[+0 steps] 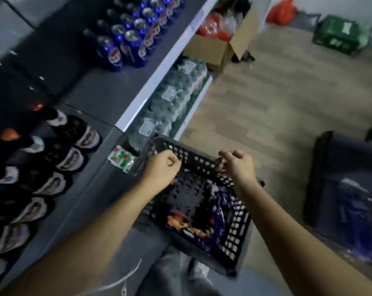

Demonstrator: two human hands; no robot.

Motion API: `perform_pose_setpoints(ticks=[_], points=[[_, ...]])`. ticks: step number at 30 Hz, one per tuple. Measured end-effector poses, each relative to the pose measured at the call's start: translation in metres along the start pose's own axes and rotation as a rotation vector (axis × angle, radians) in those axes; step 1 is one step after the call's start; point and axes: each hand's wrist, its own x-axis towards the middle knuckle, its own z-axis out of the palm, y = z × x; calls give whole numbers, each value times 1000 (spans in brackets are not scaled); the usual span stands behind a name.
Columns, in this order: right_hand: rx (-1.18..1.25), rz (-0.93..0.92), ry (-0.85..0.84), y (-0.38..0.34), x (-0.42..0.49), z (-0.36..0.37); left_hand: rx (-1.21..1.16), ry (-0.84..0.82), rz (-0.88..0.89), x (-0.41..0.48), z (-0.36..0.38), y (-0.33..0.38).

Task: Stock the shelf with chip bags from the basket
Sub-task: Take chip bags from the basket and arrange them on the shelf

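— Okay, hands first. What are they doing?
— Left hand (161, 167) sits over the far-left corner of the basket (236, 229), fingers curled tight into a fist. The frame is blurred, so I cannot tell whether it grips the rim or nothing. Right hand (237, 165) is over the basket's far-right rim, fingers loosely curled, nothing seen in them. Its fingertips are close to the rim; contact not clear.

— And the chip bags?
— Both inside the basket, lower than both hands and toward its near end, apart from either hand. Purple bag (220, 201) lies along the basket's right wall, below the right wrist. Its long axis runs from the far end to the near end of the basket. Orange-printed bag (187, 225) lies on the basket floor at the near end, printed face up. Its long axis is roughly crosswise, reaching toward the right wall, where it meets the purple bag. Which end of either bag is the top: too blurred.

— Surroundings?
— Shelf (108, 97) left of the basket, with dark packets (69, 159) in rows beside the basket and blue cans (127, 45) farther beyond. Small green-and-red packet (122, 160) just left of the basket's far corner. Wrapped water bottles (176, 97) just beyond the basket, on a lower level. Cardboard box (219, 50) farther off; dark bin (330, 178) to the basket's right.
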Motion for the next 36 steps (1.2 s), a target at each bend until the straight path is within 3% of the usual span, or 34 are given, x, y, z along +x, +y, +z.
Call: perform_pose_setpoints(ticks=[7, 11, 17, 24, 29, 32, 36], points=[[-3, 321, 16, 145, 56, 8, 26, -303, -327, 40, 121, -136], [6, 411, -13, 187, 86, 33, 72, -226, -366, 71, 149, -181], [62, 510, -3, 229, 111, 55, 240, -74, -261, 130, 183, -212], [91, 530, 37, 261, 120, 61, 369, -107, -314, 188, 227, -232], [101, 521, 27, 264, 119, 63, 409, -36, -300, 200, 229, -245], [109, 507, 23, 260, 117, 64, 341, 2, -268, 198, 215, -245], [124, 485, 16, 244, 112, 66, -84, -92, -271, 187, 182, -233]])
